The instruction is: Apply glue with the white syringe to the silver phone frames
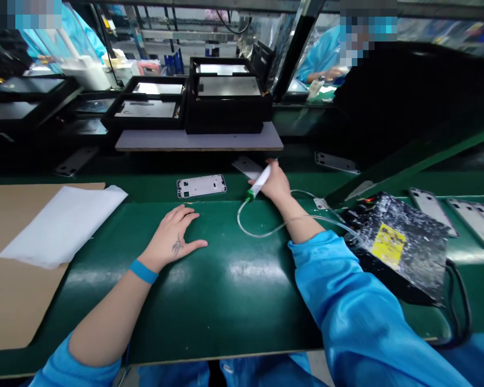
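Observation:
My right hand (277,185) is closed around a white syringe-like pen (261,180) with a green end fitting. A clear hose (262,235) loops from that fitting toward a black box (411,242) on the right. Just beyond my right hand a flat silver phone plate (247,166) lies partly hidden by it. My left hand (172,236) rests on the green bench (226,306), fingers spread and holding nothing. Past its fingertips another silver phone plate (201,186) with small cutouts lies flat.
Black trays (226,113) with plates stand on a raised white shelf (201,141). At left, a white sheet (60,226) lies on brown cardboard (16,312). More plates (433,209) lie right of the box. A green slanted bar (411,161) crosses the right side. Co-workers sit behind.

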{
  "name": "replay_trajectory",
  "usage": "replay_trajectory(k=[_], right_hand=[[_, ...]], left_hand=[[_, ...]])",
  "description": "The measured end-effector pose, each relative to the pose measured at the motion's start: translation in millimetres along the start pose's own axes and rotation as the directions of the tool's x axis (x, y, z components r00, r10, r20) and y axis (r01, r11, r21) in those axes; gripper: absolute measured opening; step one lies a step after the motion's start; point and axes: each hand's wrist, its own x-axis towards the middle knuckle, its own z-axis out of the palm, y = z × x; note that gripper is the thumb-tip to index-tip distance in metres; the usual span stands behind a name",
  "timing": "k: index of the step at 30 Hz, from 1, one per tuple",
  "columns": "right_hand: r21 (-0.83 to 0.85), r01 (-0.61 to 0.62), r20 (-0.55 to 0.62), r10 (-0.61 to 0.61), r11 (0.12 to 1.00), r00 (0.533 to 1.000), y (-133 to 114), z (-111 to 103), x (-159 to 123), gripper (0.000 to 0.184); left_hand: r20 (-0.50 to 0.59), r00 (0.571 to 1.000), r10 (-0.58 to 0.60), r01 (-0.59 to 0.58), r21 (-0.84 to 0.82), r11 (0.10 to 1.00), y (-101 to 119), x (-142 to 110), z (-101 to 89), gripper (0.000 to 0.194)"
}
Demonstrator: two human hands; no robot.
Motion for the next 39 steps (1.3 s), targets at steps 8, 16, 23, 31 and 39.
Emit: replay_trajectory(k=[8,16,23,31,39], right_hand=[[0.16,-0.039,-0.137,0.061,0.986,0.989,18,-23,-34,0.088],[0.446,0.652,0.201,-0.779,0.612,0.594,-10,-38,-166,0.067],[0.601,0.476,0.326,-0.741,0.642,0.587,-44,-23,-163,0.054],[0.785,-0.078,0.304,-0.272,0.615,0.913,-56,-5,-167,0.073],[0.596,0.052,0.375,-0.335,0.801,0.864,-62,-20,-163,0.025]], left_hand=[[-0.047,0.999,0.014,-0.015,-0.016,1.0,0,-4,0.9,0.078],[-0.112,0.993,0.049,-0.061,-0.107,0.992,15,-9,-1.0,0.035],[0.155,0.963,0.22,-0.176,-0.257,0.95,30,-10,-6.2,0.031],[0.044,0.998,0.034,-0.026,-0.172,0.985,39,-5,8.1,0.068],[0.041,0.999,0.022,-0.013,-0.212,0.977,29,-11,8.2,0.059]])
